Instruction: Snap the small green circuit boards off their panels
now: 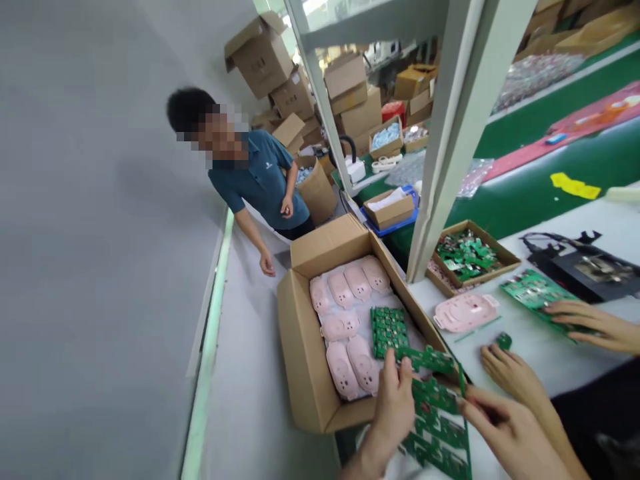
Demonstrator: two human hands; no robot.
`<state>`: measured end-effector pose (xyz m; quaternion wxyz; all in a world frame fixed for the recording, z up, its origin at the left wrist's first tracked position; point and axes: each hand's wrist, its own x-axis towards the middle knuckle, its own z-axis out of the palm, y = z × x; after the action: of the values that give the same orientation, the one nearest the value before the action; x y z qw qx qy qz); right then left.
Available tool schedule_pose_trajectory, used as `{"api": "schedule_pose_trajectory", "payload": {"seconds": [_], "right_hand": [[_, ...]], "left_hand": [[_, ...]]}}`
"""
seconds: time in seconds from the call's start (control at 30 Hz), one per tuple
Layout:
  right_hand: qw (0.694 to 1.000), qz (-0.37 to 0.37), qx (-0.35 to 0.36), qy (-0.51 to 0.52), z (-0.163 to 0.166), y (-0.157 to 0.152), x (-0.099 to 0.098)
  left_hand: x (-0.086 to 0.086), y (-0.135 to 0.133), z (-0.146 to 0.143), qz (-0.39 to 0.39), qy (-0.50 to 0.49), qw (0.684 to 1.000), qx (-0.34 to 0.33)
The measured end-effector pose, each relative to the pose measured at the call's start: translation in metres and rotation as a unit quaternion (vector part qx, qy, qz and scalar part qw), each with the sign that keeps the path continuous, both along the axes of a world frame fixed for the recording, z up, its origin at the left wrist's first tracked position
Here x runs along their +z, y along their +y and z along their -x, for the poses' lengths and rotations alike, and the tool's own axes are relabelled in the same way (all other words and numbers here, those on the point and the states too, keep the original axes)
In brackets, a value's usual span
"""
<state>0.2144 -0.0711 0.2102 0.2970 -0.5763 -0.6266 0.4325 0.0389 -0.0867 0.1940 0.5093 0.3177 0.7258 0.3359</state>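
Head cam: left hand (395, 413) and right hand (510, 433) pinch a green circuit-board panel (440, 427) at the bench's near edge, and a hard bend could crack it or drop pieces into the cardboard box (305, 353) of pink plastic casings (343, 367). White bench (620, 207), stacked cartons (260, 57) across the room
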Motion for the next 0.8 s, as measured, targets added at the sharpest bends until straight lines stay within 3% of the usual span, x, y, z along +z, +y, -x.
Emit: {"api": "schedule_pose_trajectory", "payload": {"seconds": [0.1, 0.23, 0.37, 0.53, 0.7, 0.8], "right_hand": [[0.995, 0.077, 0.063, 0.024, 0.005, 0.01, 0.018], [0.99, 0.118, 0.076, 0.031, 0.008, 0.014, 0.03], [0.996, 0.082, 0.038, -0.004, 0.01, 0.002, 0.034], [0.998, 0.036, 0.018, -0.038, 0.013, -0.012, 0.039], [0.998, 0.036, 0.017, -0.055, 0.013, -0.027, 0.044], [0.997, 0.055, 0.018, -0.06, 0.01, -0.035, 0.042]], "left_hand": [[0.005, 0.006, 0.007, -0.011, 0.012, 1.0, 0.005], [0.006, 0.006, 0.011, -0.028, 0.032, 0.999, -0.007], [0.008, -0.005, 0.007, -0.023, 0.002, 0.999, -0.033], [0.014, -0.018, 0.001, -0.029, 0.009, 0.999, -0.014], [0.017, -0.031, -0.002, -0.035, 0.025, 0.999, -0.017], [0.01, -0.04, -0.002, -0.025, 0.014, 0.999, -0.02]]}}
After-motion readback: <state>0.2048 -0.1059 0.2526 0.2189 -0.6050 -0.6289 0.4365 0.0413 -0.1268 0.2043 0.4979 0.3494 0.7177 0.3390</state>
